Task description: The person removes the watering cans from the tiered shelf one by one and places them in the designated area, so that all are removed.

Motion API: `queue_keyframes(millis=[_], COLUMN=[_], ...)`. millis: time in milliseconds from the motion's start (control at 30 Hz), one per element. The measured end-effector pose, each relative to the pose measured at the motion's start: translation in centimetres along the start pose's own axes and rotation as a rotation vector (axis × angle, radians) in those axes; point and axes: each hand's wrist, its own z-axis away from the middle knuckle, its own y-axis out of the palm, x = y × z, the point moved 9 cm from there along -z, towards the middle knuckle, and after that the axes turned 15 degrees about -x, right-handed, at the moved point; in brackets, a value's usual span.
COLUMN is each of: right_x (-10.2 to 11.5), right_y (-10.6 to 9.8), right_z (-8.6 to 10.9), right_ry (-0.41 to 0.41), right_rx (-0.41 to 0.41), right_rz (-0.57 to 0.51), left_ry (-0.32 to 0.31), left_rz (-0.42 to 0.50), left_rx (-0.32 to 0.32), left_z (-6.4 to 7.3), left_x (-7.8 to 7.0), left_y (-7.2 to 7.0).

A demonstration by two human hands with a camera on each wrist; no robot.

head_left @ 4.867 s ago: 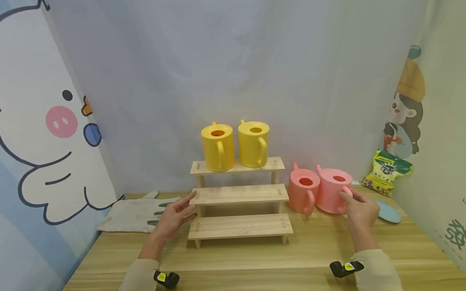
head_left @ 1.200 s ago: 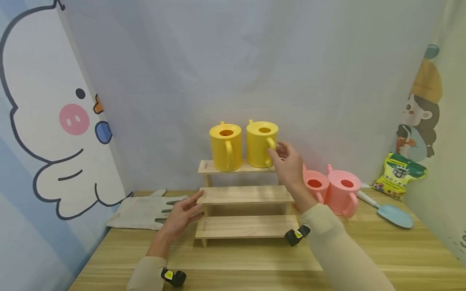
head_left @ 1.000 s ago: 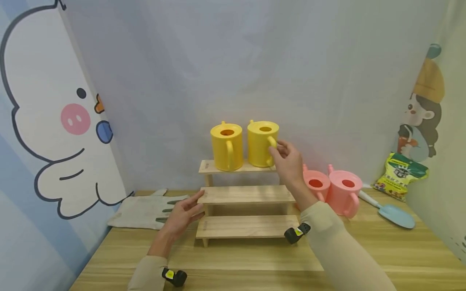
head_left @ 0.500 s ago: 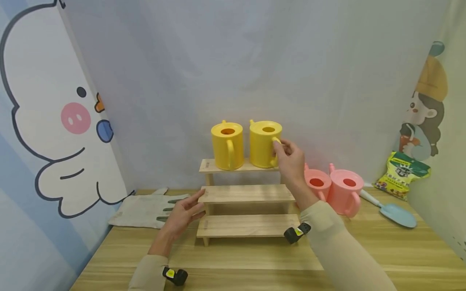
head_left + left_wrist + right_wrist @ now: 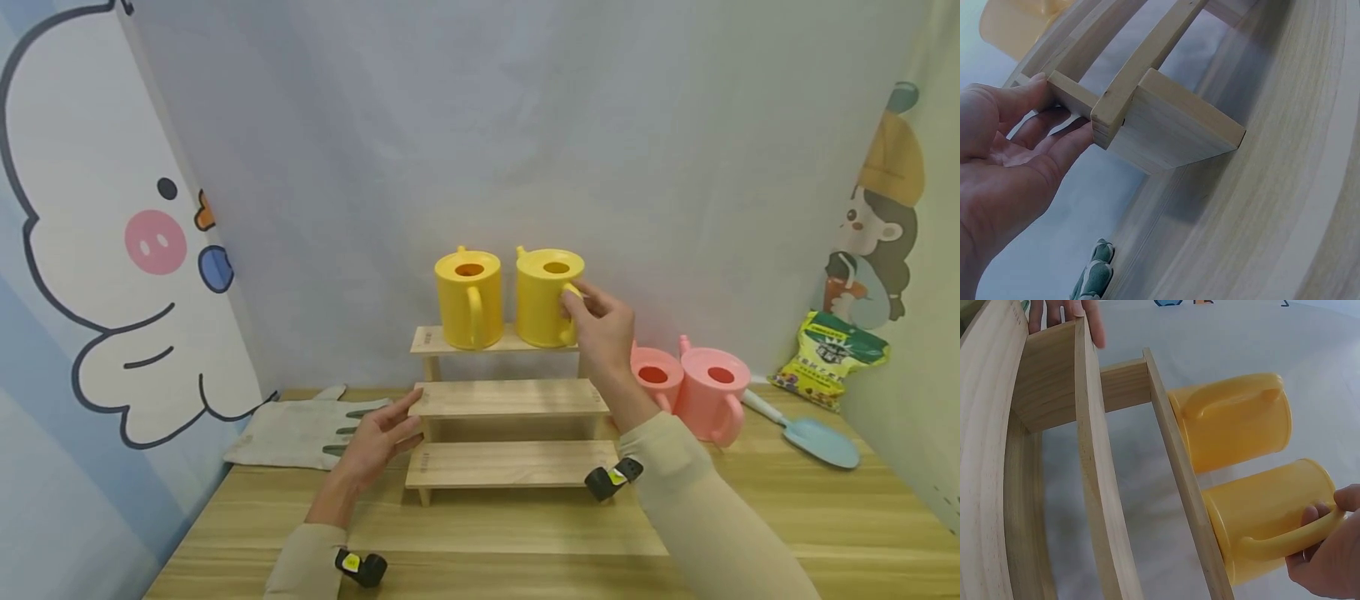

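A three-step wooden stand (image 5: 510, 398) rests on the table. My left hand (image 5: 371, 450) grips the left end of its middle step, thumb on top and fingers beneath in the left wrist view. On the top step stand two yellow watering cans, upright and slightly apart, handles facing me. My right hand (image 5: 606, 332) pinches the handle of the right yellow watering can (image 5: 537, 312); the left yellow watering can (image 5: 452, 310) is untouched. In the right wrist view, fingers and thumb close round the handle (image 5: 1272, 547), and the can's base meets the top step (image 5: 1175, 456).
Two pink watering cans (image 5: 699, 408) stand right of the stand, the nearer-left one partly behind my right arm. Farther right lie a light-blue trowel (image 5: 821, 442) and a green-yellow packet (image 5: 828, 358). A pale work glove (image 5: 288, 437) lies left. A curtain (image 5: 337, 208) hangs behind.
Since the earliest frame, my right hand has gone from a pink watering can to the right yellow one's handle. Over the last second that can has shifted slightly right. My left hand keeps its grip.
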Motion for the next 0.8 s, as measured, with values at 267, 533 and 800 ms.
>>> queue_keyframes(millis=[267,533,800], right_x=[-0.09,-0.09,-0.12], right_y=[0.14,-0.10,-0.45], right_z=[0.02,-0.02,0.22], right_ry=[0.029,0.010,0.015], right_rx=[0.019,0.012,0.028], right_rz=[-0.048,-0.076,-0.067], left_ry=[0.013,0.010,0.015], left_rz=[-0.008,-0.014,-0.011], left_rx=[0.003,0.003,0.001], left_z=[0.10,0.21,0.11], left_x=[-0.12,-0.16,-0.19], left_y=[0.03,0.13,0.05])
